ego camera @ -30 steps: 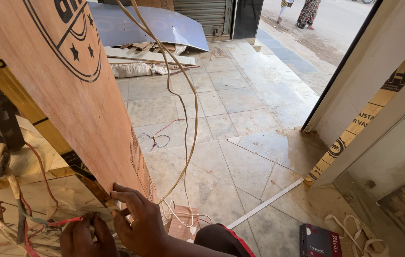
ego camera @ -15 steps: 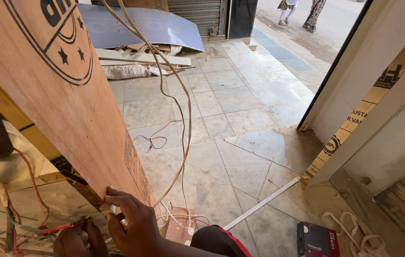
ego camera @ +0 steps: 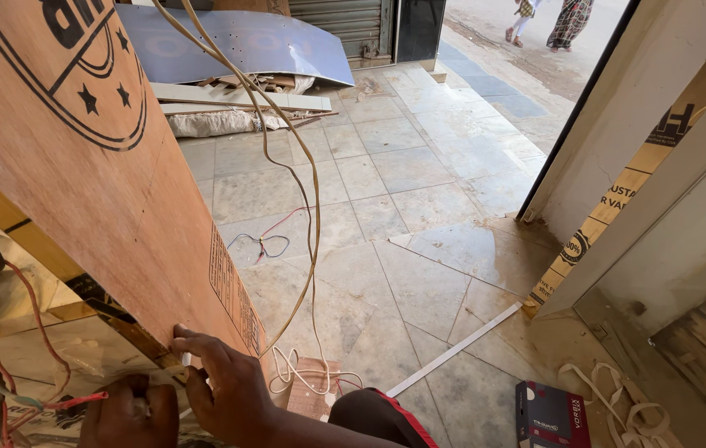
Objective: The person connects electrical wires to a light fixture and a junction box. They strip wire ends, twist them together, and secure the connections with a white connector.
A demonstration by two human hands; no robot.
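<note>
Hands at the plywood edge, wiring unfinished.
Right hand (ego camera: 232, 390) pressed spread fingers on plywood sheet (ego camera: 95, 191); left hand (ego camera: 130, 412) curled, its grip unclear; loose wires (ego camera: 4, 390) remained.

The large reddish-brown plywood sheet (ego camera: 104, 199) looks matt with fine grain. The grey stone floor tiles (ego camera: 369, 191) are smooth and dusty, and the thin beige plastic-coated cable (ego camera: 313, 224) is slightly glossy.
</note>
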